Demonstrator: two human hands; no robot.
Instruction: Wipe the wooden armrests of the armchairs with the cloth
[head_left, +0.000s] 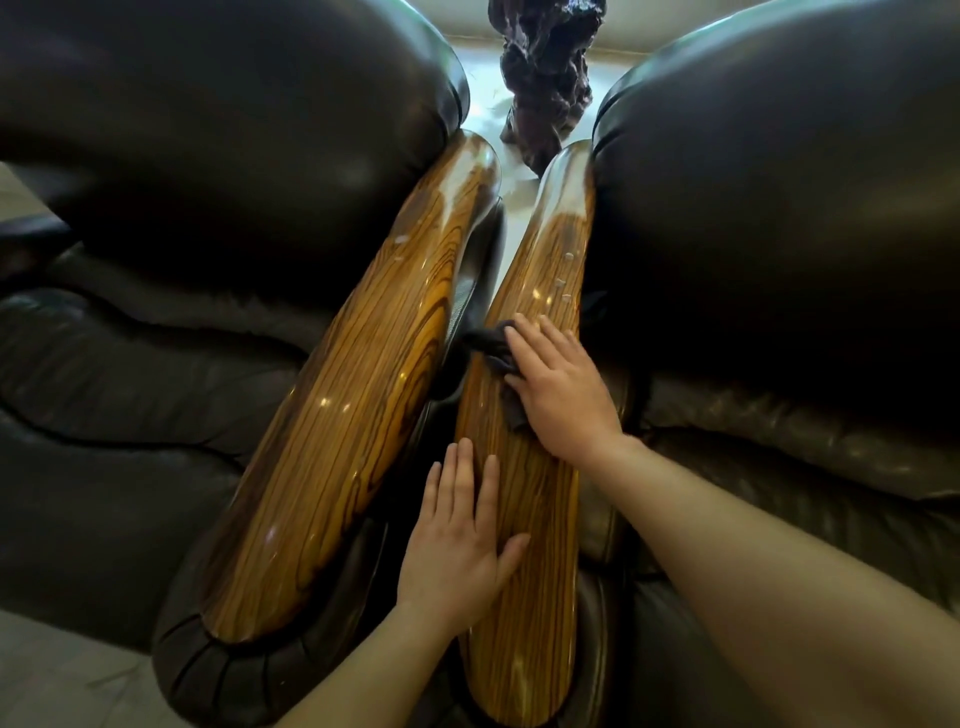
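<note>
Two glossy striped wooden armrests run side by side away from me: the left armrest (358, 395) and the right armrest (540, 270). My right hand (561, 389) lies flat on the middle of the right armrest, pressing a dark cloth (491, 348) that sticks out under its fingers and thumb. My left hand (460, 540) rests flat, fingers apart, on the near part of the same armrest and holds nothing. A few small water drops (563, 283) sit on the right armrest beyond the cloth.
Dark leather armchairs flank the armrests, one on the left (156, 364) and one on the right (805, 260). A dark gnarled root-like ornament (545, 78) stands on the pale floor beyond the gap between them. Pale floor shows at the bottom left.
</note>
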